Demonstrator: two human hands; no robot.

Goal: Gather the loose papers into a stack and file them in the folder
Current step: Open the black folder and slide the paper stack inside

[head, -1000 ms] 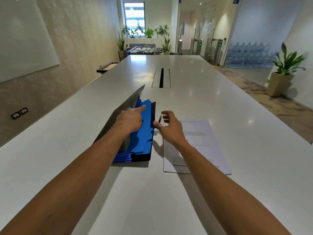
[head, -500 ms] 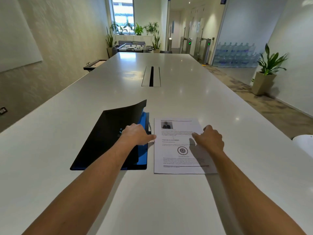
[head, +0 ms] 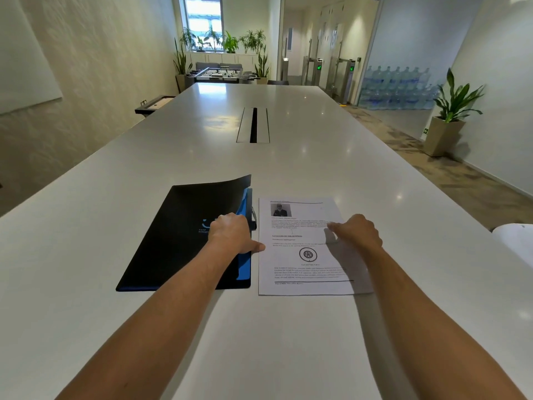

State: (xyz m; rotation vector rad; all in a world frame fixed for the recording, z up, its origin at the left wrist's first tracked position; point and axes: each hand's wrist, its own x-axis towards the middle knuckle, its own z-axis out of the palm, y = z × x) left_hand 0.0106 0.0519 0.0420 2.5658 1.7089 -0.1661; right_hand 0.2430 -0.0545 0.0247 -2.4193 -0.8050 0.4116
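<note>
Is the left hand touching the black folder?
Touching: the head view shows the left hand lying flat on the black folder cover, with no gap.

I log from the table (head: pixel 288 168): window (head: pixel 203 21) and foosball (head: pixel 220 73) beyond its far end, planter (head: pixel 444 134) right, whiteboard (head: pixel 23 59) left, patterned carpet (head: pixel 450 180).

1 folder (head: pixel 178 232), 1 paper stack (head: pixel 305 255), 2 hands, 1 table (head: pixel 259 342), 1 potted plant (head: pixel 450 111) nearby.
</note>
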